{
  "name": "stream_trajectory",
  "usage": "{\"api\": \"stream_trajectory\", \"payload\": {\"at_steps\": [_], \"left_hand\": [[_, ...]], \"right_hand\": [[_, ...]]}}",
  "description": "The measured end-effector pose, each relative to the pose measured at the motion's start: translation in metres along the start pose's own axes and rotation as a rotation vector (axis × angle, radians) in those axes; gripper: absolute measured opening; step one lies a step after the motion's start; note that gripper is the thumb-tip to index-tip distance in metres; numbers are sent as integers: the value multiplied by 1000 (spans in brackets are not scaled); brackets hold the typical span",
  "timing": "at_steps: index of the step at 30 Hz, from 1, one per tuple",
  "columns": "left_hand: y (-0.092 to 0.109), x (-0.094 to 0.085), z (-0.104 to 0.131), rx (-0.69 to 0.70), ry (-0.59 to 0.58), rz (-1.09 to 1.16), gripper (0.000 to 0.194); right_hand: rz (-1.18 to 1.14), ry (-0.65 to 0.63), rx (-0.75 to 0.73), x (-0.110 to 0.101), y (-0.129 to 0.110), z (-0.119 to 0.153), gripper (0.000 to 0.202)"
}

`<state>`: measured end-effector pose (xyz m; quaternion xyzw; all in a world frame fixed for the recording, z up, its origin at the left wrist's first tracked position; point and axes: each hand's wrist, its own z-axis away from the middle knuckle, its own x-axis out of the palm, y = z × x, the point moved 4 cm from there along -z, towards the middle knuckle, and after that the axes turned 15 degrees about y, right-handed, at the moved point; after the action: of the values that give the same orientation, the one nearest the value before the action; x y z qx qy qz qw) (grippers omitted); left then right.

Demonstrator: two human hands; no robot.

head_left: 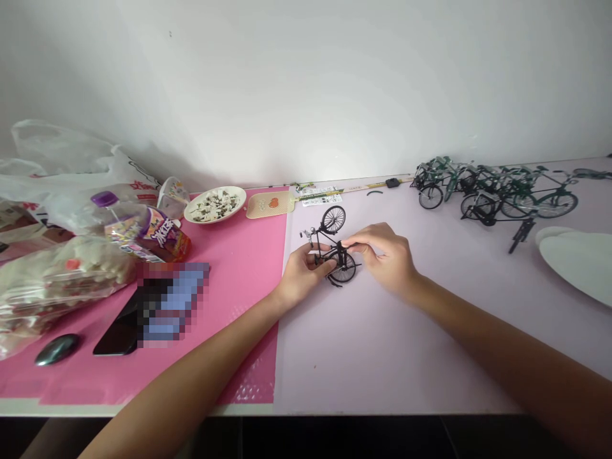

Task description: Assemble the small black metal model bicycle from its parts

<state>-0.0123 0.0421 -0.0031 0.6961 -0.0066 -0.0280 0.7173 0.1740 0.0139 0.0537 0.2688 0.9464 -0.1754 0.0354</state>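
Hands meet over a small black model bicycle (331, 245) that stands near the middle of the pale table (382, 357), just right of the pink mat (229, 280). The left hand (303, 271) closes around the frame from below and behind, thumb and fingers pinching near the rear wheel, so the model is braced upright and cannot tip. The right hand (385, 255) closes in a fine pinch at the saddle end of the frame; whether a loose part sits between its fingertips cannot be told. The front wheel and handlebar point away toward the wall and are free of both hands. Both forearms run in from the near table edge at an angle, leaving a wide bare stretch of table between them and in front of the model. To the left, the mat carries a phone (129, 325), a dark oval object (57, 349), a bottle (143, 226), plastic bags (57, 191) and a bowl (215, 204) of small pieces, all well apart from the left hand. To the right, a cluster of finished green and black bicycles (497, 191) stands near the wall, and a white plate (578, 261) lies near the right edge, both well apart from the right hand. The near edge lies close under the elbows.
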Motion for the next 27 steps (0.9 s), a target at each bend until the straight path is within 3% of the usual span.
{"api": "stream_trajectory", "payload": {"at_steps": [5,14,20,27], "left_hand": [[3,0,1,2,18,5,51],[5,1,3,-30,5,7,53],[2,0,0,-31,26,7,52],[1,0,-1,-25,26,-13,49]], "right_hand": [[-28,-19,-23,2,-6,1,39],[-65,102,20,-3,-2,-4,26],[-165,17,99,0,-4,-2,39],[-95,72,68,-1,-4,-4,22]]}}
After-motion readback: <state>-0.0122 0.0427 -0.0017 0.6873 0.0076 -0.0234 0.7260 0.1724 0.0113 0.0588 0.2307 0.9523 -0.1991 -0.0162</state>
